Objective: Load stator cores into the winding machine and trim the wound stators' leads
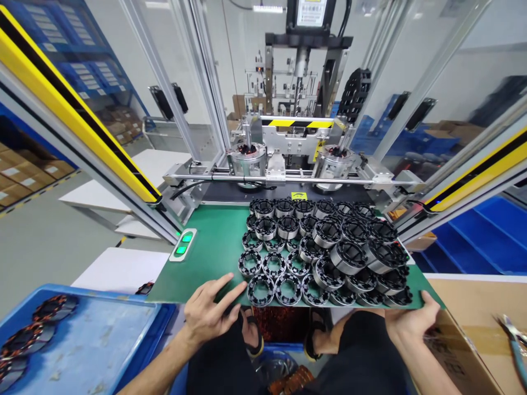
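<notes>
Mostly, the right hand's fingers are hidden under the near edge of the green top, so I can't tell whether they grip it; its thumb shows above the near right corner. The left hand is in full view, palm down across the near edge, fingers spread loosely and holding nothing, index and middle pointing far and right. The index tip is just beside the near left ring, though contact is hard to make out. The other rings stretch far and right from there, stacked on the right, where upper ones partly cover lower ones; the right thumb is near the last of them. Left on the top sits a panel with two green lights. Beyond stands the machine. Near left, a blue tray, cut off by the frame, bears wound coils; far right of the hands, pliers are cut off too.
</notes>
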Demonstrator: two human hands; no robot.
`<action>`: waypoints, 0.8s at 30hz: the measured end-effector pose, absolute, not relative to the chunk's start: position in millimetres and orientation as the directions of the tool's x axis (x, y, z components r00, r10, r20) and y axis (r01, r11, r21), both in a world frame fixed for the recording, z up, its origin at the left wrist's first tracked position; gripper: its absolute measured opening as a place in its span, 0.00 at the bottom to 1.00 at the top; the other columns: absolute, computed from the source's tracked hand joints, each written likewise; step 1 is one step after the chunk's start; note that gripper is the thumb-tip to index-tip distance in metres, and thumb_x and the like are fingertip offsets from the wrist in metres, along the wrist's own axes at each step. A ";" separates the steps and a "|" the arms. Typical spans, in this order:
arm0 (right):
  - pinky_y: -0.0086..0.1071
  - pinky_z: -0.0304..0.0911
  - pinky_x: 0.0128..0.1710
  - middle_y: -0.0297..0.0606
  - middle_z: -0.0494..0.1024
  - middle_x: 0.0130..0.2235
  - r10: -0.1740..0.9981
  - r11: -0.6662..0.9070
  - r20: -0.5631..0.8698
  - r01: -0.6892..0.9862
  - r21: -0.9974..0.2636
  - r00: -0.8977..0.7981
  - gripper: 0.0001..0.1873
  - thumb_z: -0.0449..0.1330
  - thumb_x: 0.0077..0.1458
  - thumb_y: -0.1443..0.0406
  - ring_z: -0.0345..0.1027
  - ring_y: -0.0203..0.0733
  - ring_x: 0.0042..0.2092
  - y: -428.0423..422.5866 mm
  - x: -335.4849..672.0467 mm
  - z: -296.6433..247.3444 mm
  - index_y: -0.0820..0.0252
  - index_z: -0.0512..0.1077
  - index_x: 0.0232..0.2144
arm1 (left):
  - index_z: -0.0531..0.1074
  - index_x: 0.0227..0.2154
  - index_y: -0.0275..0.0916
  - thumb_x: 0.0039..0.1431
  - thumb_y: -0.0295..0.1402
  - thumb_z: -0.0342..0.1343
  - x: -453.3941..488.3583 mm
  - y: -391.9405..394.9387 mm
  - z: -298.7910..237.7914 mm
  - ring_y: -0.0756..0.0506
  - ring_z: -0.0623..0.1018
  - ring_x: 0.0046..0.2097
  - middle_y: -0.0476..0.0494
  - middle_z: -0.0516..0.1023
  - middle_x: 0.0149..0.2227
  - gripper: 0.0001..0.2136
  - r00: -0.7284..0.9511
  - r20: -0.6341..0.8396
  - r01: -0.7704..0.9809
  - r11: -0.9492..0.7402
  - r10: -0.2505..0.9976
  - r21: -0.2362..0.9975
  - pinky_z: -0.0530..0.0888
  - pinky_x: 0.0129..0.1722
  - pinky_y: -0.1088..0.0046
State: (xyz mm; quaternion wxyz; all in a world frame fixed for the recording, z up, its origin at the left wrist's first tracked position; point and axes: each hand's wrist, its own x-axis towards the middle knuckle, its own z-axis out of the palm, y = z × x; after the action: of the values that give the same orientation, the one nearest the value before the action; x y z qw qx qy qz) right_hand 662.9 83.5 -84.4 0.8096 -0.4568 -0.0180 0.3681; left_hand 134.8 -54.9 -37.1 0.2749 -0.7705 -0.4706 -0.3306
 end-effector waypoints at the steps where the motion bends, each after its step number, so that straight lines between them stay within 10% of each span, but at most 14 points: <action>1: 0.31 0.85 0.30 0.32 0.89 0.45 0.608 0.317 -0.305 -0.577 -0.753 0.733 0.21 0.68 0.48 0.60 0.84 0.43 0.39 83.8 663.0 -84.6 0.53 0.82 0.46 | 0.91 0.61 0.47 0.85 0.36 0.60 135.0 -54.7 -36.7 0.41 0.89 0.50 0.37 0.93 0.59 0.15 0.343 0.764 0.906 -0.409 0.547 -0.114 0.84 0.57 0.62; 24: 0.28 0.85 0.31 0.32 0.89 0.40 0.617 0.333 -0.259 -0.545 -0.770 0.743 0.20 0.72 0.43 0.56 0.90 0.48 0.46 82.7 659.0 -88.9 0.51 0.76 0.40 | 0.88 0.61 0.43 0.89 0.36 0.56 137.8 -51.4 -29.0 0.40 0.90 0.52 0.40 0.94 0.52 0.15 0.378 0.742 0.892 -0.433 0.554 -0.131 0.82 0.54 0.62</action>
State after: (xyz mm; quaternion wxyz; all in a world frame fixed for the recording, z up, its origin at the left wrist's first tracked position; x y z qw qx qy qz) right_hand 659.0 82.7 -88.9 0.8153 -0.4547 -0.0401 0.3563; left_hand 137.8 -51.4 -29.0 0.2681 -0.7854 -0.4602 -0.3153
